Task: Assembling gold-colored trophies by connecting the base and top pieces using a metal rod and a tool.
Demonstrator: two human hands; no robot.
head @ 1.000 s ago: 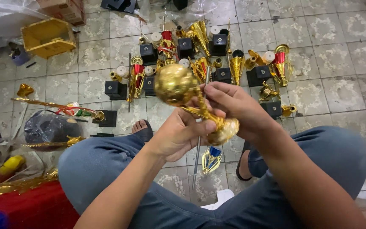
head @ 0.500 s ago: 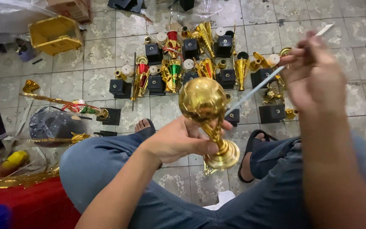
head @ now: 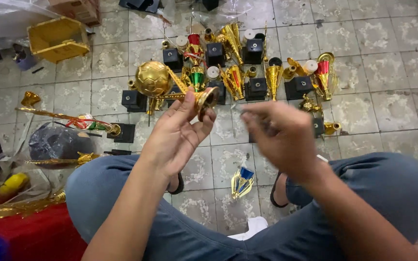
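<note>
Head view is showing the left hand pinching a gold ball-topped trophy piece by its round base, tilted sideways above the tiled floor, while the blurred right hand is hovering just beside it, its finger state indiscernible, with trophy parts lying beyond.

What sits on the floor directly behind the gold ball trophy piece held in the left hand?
Behind the gold ball trophy piece, held by the left hand, black cube bases and gold cups show on the tiled floor. Whatever lies straight behind the ball is covered.
</note>
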